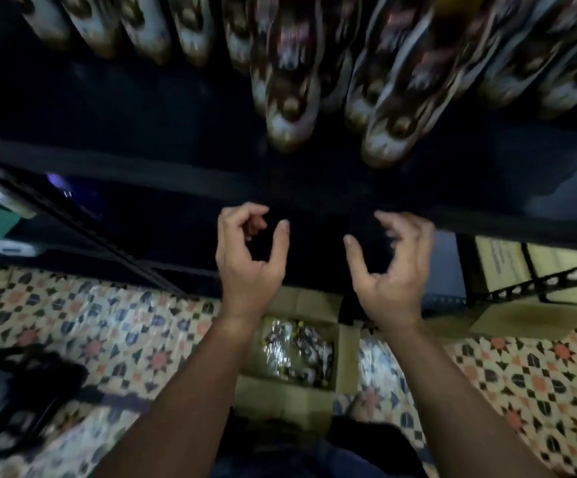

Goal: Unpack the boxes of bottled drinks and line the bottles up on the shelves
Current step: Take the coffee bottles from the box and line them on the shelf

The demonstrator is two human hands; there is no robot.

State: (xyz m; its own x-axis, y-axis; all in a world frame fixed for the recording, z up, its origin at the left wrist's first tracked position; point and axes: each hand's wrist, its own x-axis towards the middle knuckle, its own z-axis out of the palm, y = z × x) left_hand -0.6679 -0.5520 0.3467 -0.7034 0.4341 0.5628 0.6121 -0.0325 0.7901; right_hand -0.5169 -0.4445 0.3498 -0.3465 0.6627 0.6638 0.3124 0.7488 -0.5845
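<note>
Both hands empty: left hand [250, 257] and right hand [392, 267] loosely curled, gripping nothing, just below the dark shelf [176, 174] edge. Bottles [288, 98] stand on it above the fingers, blurred, roughly a dozen. One open cardboard box [294, 357] sits on the floor under the wrists

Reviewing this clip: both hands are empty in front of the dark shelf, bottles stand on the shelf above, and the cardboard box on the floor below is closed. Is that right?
Not quite. The cardboard box is open, not closed: the head view shows its flaps spread and shiny wrapped contents inside. The rest holds: the left hand and right hand hold nothing, fingers loosely curled, in front of the dark shelf, with bottles standing on it.
</note>
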